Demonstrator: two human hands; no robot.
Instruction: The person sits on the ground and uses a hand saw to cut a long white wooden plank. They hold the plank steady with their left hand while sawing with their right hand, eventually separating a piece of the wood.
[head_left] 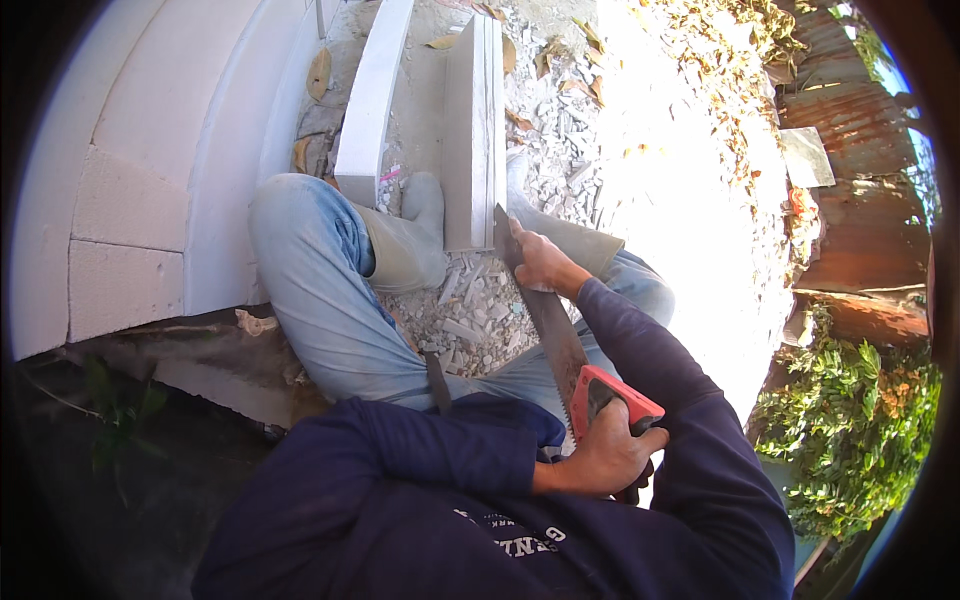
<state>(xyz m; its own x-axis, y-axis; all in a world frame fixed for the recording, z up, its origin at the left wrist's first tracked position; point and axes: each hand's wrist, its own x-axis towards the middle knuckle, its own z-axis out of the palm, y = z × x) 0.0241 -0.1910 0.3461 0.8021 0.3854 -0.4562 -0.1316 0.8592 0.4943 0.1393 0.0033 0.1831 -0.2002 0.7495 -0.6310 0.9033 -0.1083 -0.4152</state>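
Note:
A hand saw (556, 330) with a red and black handle lies slantwise over my lap, its tip at the near right end of a long pale block (472, 140). My left hand (605, 455) is closed round the handle, that arm crossing my body. Farther forward, my right hand (545, 262) is closed at the blade near its tip, beside the block; some of its fingers are hidden. The block stands on edge between my boots (424, 225), with narrow lines along its right side. A second white block (375, 100) lies to its left.
Pale rubble (475, 305) and dry leaves cover the ground round my boots. A wall of large white blocks (135, 200) rises at the left. A dark flat tool (437, 383) rests by my lap. Rusty corrugated sheets (850, 180) and a green shrub (850, 430) are at the right.

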